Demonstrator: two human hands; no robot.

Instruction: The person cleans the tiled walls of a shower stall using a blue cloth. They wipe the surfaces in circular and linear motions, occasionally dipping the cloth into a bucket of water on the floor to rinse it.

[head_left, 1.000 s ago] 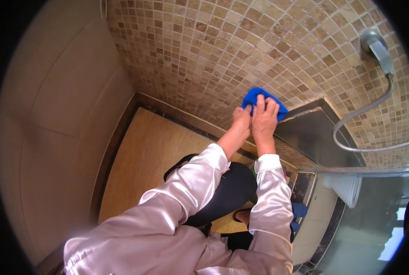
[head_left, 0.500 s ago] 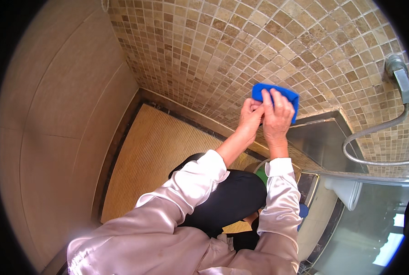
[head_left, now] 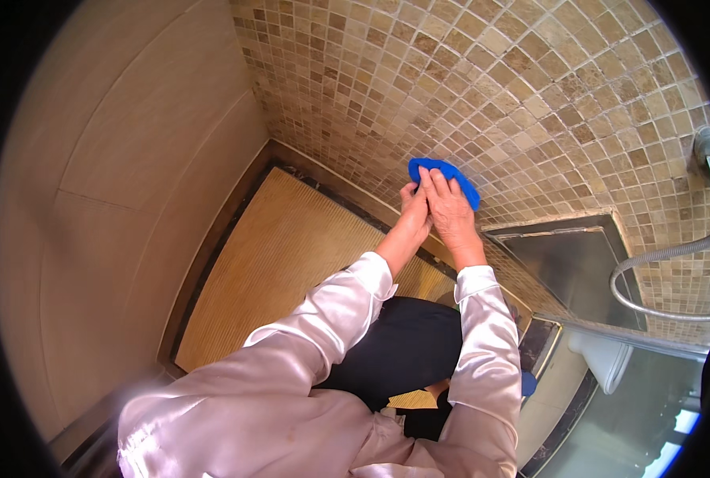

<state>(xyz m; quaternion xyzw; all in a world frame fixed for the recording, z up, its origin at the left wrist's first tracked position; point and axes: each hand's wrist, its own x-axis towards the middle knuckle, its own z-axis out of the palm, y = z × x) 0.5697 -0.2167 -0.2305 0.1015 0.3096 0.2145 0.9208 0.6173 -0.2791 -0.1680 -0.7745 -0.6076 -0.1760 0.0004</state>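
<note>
A folded blue cloth (head_left: pixel 466 189) lies against the mosaic-tiled wall (head_left: pixel 522 103), low down and a little right of centre. My right hand (head_left: pixel 450 212) is on top of it, its fingers together and bent over the cloth, pressing it to the tiles. Right beside it, touching it at the thumb side, is my left hand (head_left: pixel 413 213). Its fingers are curled in at the cloth's lower left edge, and what they grip, if anything, is hidden. Both forearms, in shiny pale sleeves, reach forward over my dark-clad knee (head_left: pixel 406 342).
A ribbed yellowish mat (head_left: pixel 267 255) covers the floor at left, beside a large-tiled side wall (head_left: pixel 116 199). Right of my hands, a dark metal panel (head_left: pixel 566 263) is set in the wall. A shower hose (head_left: pixel 665 253) loops at far right, above a glass partition (head_left: pixel 649 398).
Both hands and the blue cloth have slid left and slightly down along the tiles. The view has shifted too, with the panel and hose now further right.
</note>
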